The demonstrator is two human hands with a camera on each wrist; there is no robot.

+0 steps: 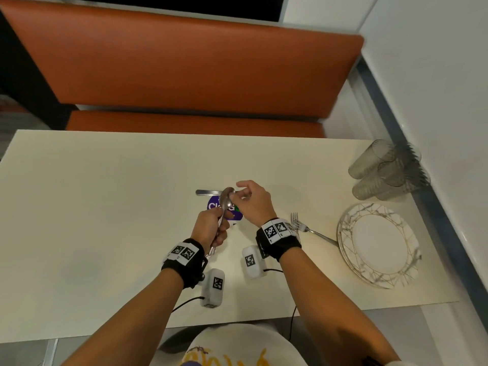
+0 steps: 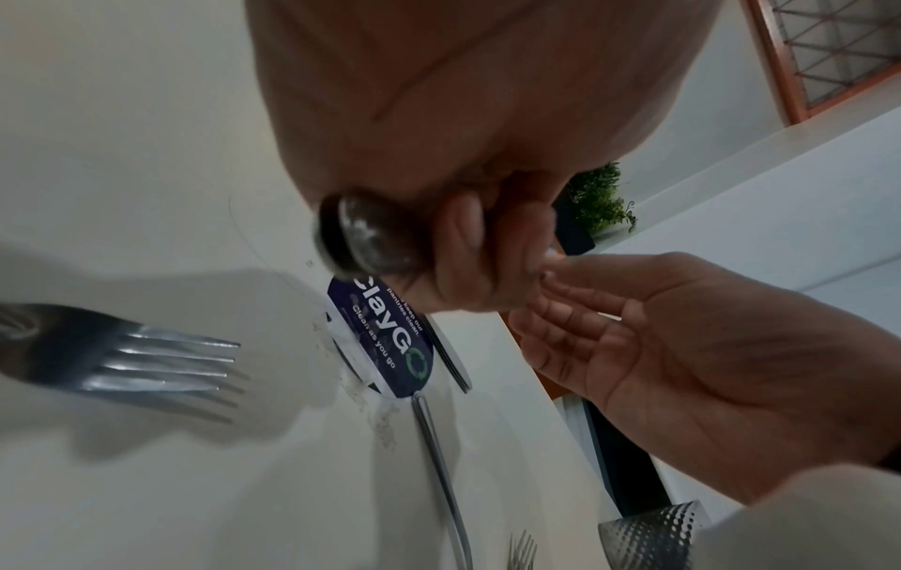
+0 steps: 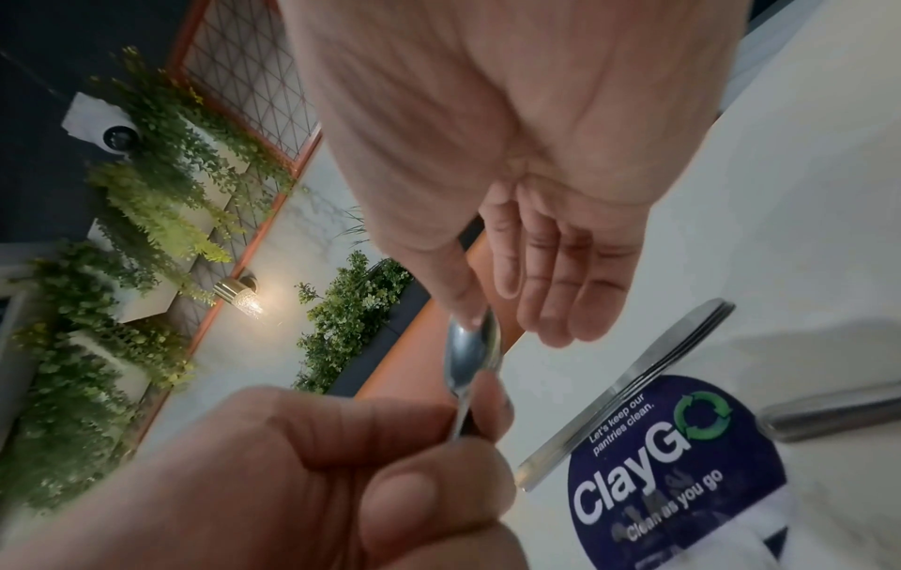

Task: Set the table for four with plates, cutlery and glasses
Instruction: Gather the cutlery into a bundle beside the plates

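My left hand (image 1: pixel 211 229) grips the handles of nested metal spoons (image 1: pixel 227 199) above the middle of the cream table (image 1: pixel 105 207), bowls pointing away from me. My right hand (image 1: pixel 247 200) pinches the tip of the bowls between thumb and forefinger, its other fingers loosely extended. The right wrist view shows the spoons (image 3: pixel 470 354) rising from my left fist (image 3: pixel 316 482) to my right thumb. In the left wrist view the bowls (image 2: pixel 370 239) sit under my palm. Table knives (image 1: pixel 208 192) lie just beyond, a fork (image 1: pixel 311 231) to the right.
A stack of white gold-veined plates (image 1: pixel 346 225) sits at the right edge, with upturned clear glasses (image 1: pixel 383 170) behind it. A round purple sticker (image 1: pixel 214 206) lies under my hands. An orange bench (image 1: pixel 184 62) runs along the far side. Another fork (image 2: pixel 146 362) shows close to the left wrist camera.
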